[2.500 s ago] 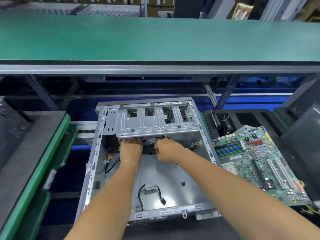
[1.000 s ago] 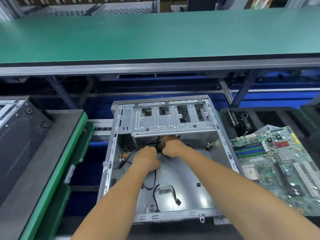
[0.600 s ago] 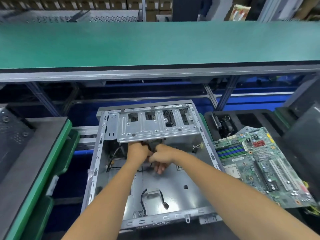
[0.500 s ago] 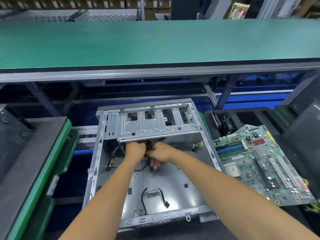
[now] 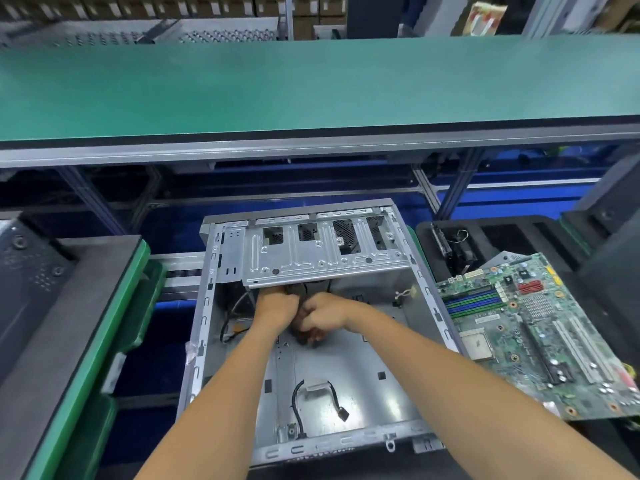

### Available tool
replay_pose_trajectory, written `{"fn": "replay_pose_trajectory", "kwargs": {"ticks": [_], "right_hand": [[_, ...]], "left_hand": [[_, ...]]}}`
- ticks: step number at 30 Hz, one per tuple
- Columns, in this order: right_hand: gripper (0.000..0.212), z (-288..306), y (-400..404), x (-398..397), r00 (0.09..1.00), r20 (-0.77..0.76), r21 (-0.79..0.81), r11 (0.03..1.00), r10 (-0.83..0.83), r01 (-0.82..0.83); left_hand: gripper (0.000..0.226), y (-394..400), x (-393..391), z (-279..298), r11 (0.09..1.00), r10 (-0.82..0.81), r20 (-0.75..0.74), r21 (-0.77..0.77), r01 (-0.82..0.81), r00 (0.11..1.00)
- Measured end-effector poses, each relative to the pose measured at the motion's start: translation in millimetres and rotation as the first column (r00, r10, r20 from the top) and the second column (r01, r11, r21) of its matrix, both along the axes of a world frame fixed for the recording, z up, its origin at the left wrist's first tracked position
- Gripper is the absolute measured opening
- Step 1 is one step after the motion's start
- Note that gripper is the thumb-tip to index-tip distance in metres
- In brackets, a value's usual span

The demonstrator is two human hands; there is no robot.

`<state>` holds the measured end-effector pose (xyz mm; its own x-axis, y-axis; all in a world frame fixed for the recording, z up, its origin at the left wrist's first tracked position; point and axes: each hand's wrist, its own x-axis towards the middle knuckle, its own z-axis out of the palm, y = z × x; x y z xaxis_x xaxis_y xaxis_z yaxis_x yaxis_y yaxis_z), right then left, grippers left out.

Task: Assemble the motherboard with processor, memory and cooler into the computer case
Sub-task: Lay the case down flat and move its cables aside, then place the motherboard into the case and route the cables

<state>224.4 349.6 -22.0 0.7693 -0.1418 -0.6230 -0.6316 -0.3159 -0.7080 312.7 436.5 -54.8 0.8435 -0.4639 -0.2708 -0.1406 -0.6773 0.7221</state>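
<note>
While the left hand point(image 5: 277, 306) and right hand point(image 5: 323, 315) are clenched on cables beneath the drive cage point(image 5: 322, 258), the case point(image 5: 346, 358) is likely being cleared for the motherboard point(image 5: 540, 337).

Left hand point(image 5: 277, 304) and right hand point(image 5: 323, 311), apart under the drive cage point(image 5: 322, 252) 2.5 s ago, now pressed together. Both curled in, slightly nearer the case floor point(image 5: 346, 362).
</note>
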Motion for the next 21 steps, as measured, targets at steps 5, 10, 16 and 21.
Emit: {"fn": "replay_pose_trajectory", "kwargs": {"ticks": [5,10,16,21], "right_hand": [[0.01,8,0,-3,0.997,-0.045,-0.015,0.998,0.062,-0.063],[0.024,22,5,-13,0.954,-0.184,-0.109,0.96,0.236,-0.258],[0.012,50,5,-44,0.922,-0.244,-0.151,0.928,0.299,-0.341],[0.009,89,-16,-68,0.932,-0.197,-0.097,0.94,0.304,-0.327]], "left_hand": [[0.024,-1,3,13,0.998,0.046,-0.23,0.051,-0.035,0.972],[0.04,3,-3,22,0.998,-0.05,-0.885,-0.056,0.0,0.464],[0.04,10,-22,42,0.933,-0.243,-0.912,-0.127,0.336,0.33],[0.043,6,-42,59,0.862,-0.401,-0.84,-0.212,0.46,0.364]]}}
